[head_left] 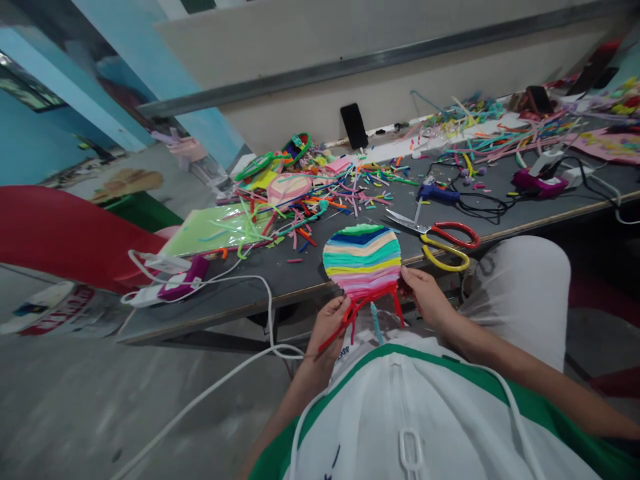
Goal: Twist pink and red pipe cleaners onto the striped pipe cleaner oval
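A round disc [363, 257] covered in stripes of coloured pipe cleaners sits upright over the table's front edge, between my two hands. Red pipe cleaners [373, 301] run along its lower rim, with loose ends hanging down. At its lower left my left hand [327, 325] is closed on a red pipe cleaner that crosses the fingers. My right hand [424, 292] pinches the disc's right edge; some of those fingers are hidden behind it. Scissors [425, 235] with one red and one yellow handle lie, blades apart, just beyond my right hand. A teal strip [376, 323] hangs below the disc.
Cut pipe cleaner pieces [357, 187] litter the table [295, 270]. A dark phone [354, 125] leans on the wall. A blue-handled tool [439, 193] with a black cord lies behind the scissors. Purple-and-white power strips [183, 279] [539, 181] and white cables sit near the front edge.
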`<state>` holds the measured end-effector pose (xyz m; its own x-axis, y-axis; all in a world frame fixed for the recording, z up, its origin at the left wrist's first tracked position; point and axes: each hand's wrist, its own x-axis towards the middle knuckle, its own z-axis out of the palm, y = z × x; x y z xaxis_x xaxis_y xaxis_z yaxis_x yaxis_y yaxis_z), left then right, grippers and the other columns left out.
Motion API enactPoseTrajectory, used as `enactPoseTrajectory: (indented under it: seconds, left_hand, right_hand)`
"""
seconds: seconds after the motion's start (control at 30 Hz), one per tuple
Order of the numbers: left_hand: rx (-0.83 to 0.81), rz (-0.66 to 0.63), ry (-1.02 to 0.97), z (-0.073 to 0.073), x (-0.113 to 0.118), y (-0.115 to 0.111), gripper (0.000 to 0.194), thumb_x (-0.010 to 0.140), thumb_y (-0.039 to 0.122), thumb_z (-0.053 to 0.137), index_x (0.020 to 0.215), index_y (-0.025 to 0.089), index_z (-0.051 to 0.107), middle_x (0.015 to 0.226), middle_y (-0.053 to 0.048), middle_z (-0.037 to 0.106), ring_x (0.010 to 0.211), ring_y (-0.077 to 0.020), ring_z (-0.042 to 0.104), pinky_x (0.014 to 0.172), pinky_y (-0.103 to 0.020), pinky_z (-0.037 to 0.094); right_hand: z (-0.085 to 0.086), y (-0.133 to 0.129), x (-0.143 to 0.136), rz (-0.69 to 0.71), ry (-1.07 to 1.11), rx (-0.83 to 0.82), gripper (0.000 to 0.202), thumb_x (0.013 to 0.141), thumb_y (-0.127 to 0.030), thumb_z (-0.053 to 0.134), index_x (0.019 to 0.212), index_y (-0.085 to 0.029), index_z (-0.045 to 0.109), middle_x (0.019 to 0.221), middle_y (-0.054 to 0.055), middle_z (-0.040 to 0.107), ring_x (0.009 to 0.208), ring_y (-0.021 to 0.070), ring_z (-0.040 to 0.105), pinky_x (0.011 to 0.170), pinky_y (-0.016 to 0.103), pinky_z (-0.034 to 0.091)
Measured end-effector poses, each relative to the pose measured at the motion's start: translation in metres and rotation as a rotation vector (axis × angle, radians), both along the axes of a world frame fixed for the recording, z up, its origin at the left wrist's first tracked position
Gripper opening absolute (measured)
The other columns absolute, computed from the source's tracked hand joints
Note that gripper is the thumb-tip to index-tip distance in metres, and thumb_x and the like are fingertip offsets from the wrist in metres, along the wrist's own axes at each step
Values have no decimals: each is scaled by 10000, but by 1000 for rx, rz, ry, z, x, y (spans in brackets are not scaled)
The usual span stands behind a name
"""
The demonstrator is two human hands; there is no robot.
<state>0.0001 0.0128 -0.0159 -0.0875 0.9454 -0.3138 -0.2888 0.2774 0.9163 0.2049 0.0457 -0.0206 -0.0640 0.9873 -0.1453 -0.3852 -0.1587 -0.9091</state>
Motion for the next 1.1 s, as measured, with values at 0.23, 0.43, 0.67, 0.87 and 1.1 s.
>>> enactPoseTrajectory:
  seconds: [0.23,0.43,0.67,0.87,1.1]
  left_hand:
    - [48,68,-107,-14,5,2,320,627,378,776,652,138,567,513,34,549,465,-58,470,477,-169,342]
    - [126,115,-144,-20,9,0,284,668,352,753,642,144,561,529,33,548,482,-60,471,497,-171,338]
    - [186,164,-157,-24,14,-2,243,674,315,755,663,142,585,572,31,551,521,-58,466,538,-180,353]
    - [205,209,-133,-21,20,-3,211,674,317,754,667,164,608,603,24,561,544,-75,470,563,-207,375]
    - [197,231,-111,-24,23,-4,219,655,320,768,645,167,612,590,23,563,544,-78,466,553,-211,361]
  right_hand:
    - [1,-1,-7,-20,9,-19,297,696,-445,691,797,-167,658,557,-36,549,492,80,465,500,214,409]
    - [3,-3,-9,-63,-8,-32,286,682,-420,702,791,-161,656,561,-25,572,508,99,510,508,231,432]
    - [-2,-4,-11,-97,-18,-19,285,682,-429,702,774,-163,658,560,-26,574,496,96,494,510,238,431]
    - [-3,-5,-11,-98,-21,-22,289,682,-434,699,771,-162,657,561,-24,579,499,103,494,508,245,430]
    - [-5,-8,-11,-100,-41,4,244,714,-399,678,760,-160,667,558,-28,572,506,98,487,512,230,415]
